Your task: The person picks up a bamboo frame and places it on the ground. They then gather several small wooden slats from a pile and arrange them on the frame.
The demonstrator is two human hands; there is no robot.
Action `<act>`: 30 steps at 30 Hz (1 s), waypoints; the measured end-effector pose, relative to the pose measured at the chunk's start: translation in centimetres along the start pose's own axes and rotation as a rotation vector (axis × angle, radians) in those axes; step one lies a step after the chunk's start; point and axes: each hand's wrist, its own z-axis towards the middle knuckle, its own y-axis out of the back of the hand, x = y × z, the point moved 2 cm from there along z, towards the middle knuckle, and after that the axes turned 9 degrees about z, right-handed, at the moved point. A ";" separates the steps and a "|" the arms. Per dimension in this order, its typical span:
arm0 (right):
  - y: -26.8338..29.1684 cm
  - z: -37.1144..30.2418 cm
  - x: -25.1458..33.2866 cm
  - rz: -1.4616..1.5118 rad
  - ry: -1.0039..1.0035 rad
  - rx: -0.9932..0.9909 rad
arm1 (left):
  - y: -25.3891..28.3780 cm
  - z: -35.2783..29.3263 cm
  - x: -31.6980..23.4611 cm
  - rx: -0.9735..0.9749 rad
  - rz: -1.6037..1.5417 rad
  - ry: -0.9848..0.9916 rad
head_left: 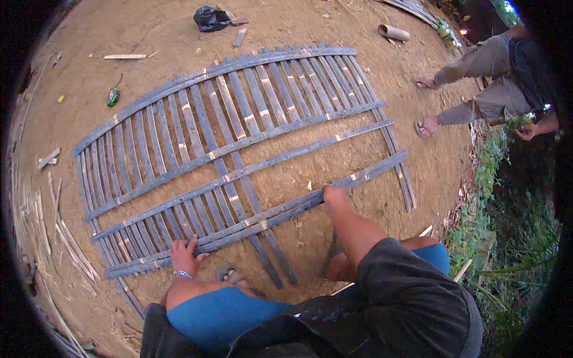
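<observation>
A large slatted panel (197, 131) of dark grey strips, probably split bamboo, lies flat on the ground before me. Its long near rail (274, 219) looks like two strips lying side by side. My left hand (186, 258) rests against this rail toward its left part, thumb and forefinger spread apart. Further right along the same rail, my right hand (336, 196) is closed over the strip, its fingertips partly hidden. Short slats fill the left of the near bay, and two longer strips (265, 262) stick out past the rail toward my feet.
Another person (495, 83) in sandals stands at the right. A tape measure (113, 95), a black plastic bag (211, 19) and a piece of pipe or bamboo tube (394, 32) lie beyond the panel. Loose strips (74, 250) are scattered at left; green plants (489, 197) edge the right.
</observation>
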 end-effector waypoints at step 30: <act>2.4 -11.4 7.2 -0.791 0.810 0.049 | -0.4 4.9 -5.3 -0.002 0.074 -0.079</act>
